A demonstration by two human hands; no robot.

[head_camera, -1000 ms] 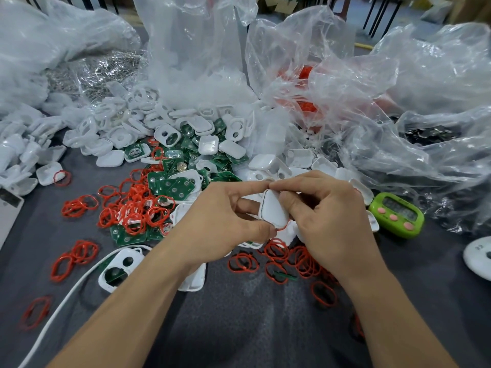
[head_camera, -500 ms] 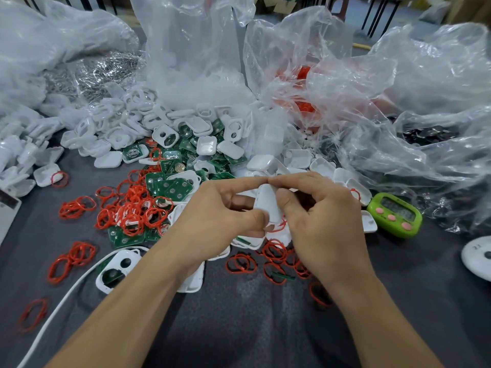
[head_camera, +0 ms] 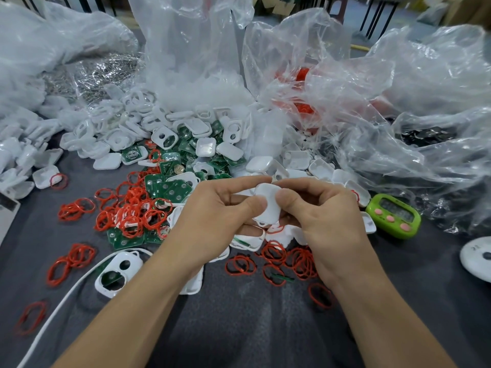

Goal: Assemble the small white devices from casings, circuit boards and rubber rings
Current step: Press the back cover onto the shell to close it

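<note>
Both hands hold one small white device [head_camera: 268,205] above the dark cloth at the middle of the view. My left hand [head_camera: 212,221] pinches its left side with thumb and forefinger. My right hand [head_camera: 324,216] pinches its right side, thumb on the smooth face. A heap of white casings [head_camera: 186,134] lies behind. Green circuit boards [head_camera: 170,187] are spread to the left of the hands. Red rubber rings [head_camera: 132,211] are piled on and beside the boards, and more red rings [head_camera: 281,258] lie under the hands.
Crumpled clear plastic bags [head_camera: 398,102] fill the back and right. A green timer [head_camera: 393,216] sits right of my hands. A white casing with two holes [head_camera: 117,272] and a white cable [head_camera: 66,298] lie at the lower left. A round white object [head_camera: 478,258] is at the right edge.
The white device has turned in my fingers, its flat face now toward me, and both thumbs have shifted on it. The hands stay in the same place.
</note>
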